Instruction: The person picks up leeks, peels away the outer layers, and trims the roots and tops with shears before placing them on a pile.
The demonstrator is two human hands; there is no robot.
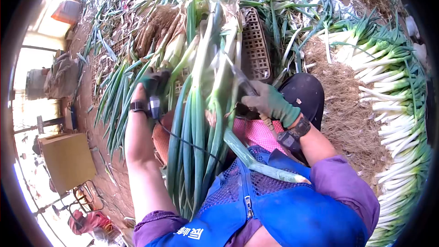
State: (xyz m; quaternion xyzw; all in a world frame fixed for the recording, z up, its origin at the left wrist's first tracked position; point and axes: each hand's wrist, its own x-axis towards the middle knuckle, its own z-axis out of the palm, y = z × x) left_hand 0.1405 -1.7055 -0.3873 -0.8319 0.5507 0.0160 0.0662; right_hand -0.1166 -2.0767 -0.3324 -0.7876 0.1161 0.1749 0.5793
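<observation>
My left hand (157, 82), in a dark glove, is smeared by motion beside a bunch of long green onions (196, 105) that stands upright over my lap. A watch-like band and a small blue-and-white device show at that wrist; a thin black cord runs from there across the leaves. My right hand (272, 103), in a green-grey glove, is closed around a slim tool (241, 74) with a dark handle and a light, narrow tip. The tip points up and left into the pale onion stems, which are blurred. A ribbed tan piece (267, 122) hangs below this hand.
Cleaned white-stemmed onions (388, 105) lie in a long row at right beside a mat of dry roots (343, 110). Ahead are a plastic crate (256, 41) and heaps of leaf waste (123, 4). More onions (119, 96) lie left; a yellowish box (68, 162) stands farther left.
</observation>
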